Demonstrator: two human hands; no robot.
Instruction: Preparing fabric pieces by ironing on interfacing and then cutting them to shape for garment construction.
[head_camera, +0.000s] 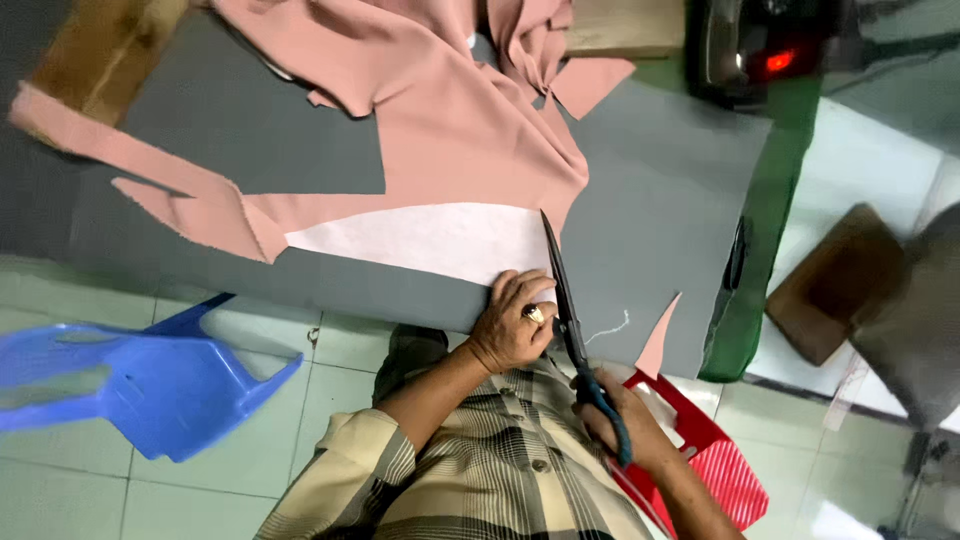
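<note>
My right hand (625, 425) grips the dark handles of long black scissors (563, 290), whose blades point away from me along the right edge of a pale pink pattern piece (420, 238). My left hand (512, 322), with a ring on one finger, presses flat on the near right corner of that piece, right beside the blades. The pattern piece lies over salmon-pink fabric (450, 120) spread on a grey table top (650, 220). A thin offcut of pink fabric (657, 340) sits at the table's near edge, right of the scissors.
A blue plastic chair (150, 380) stands on the tiled floor at my left and a red plastic stool (715, 465) under my right arm. A dark iron with a red light (760, 45) rests at the table's far right. A brown stool (835, 280) stands further right.
</note>
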